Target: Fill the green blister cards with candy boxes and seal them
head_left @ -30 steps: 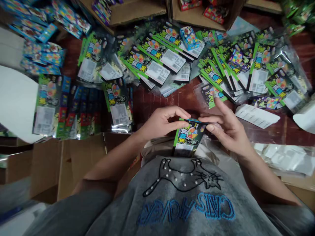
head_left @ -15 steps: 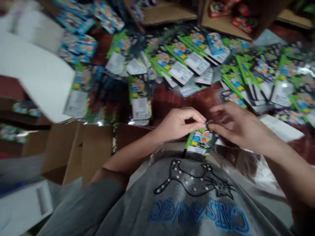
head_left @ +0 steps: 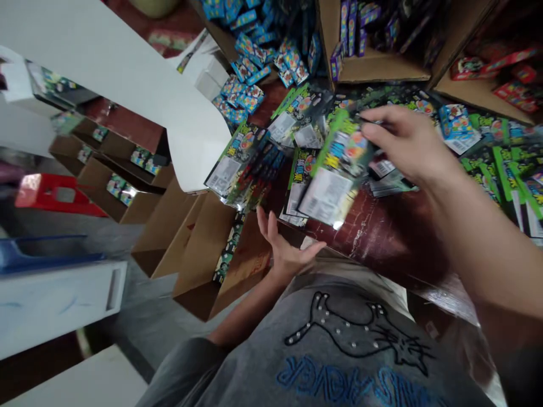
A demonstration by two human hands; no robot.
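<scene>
Over the dark red table, I watch the right hand pinch a printed packet by its far end, holding it tilted, white label toward the near side. The packet partly covers some cards to its left. Nearer, by the table's edge, I see the left hand with fingers spread apart, just beside the packet's near end. Farther left I make out a clear-wrapped pack beside a white panel; blue boxes lie heaped beyond.
</scene>
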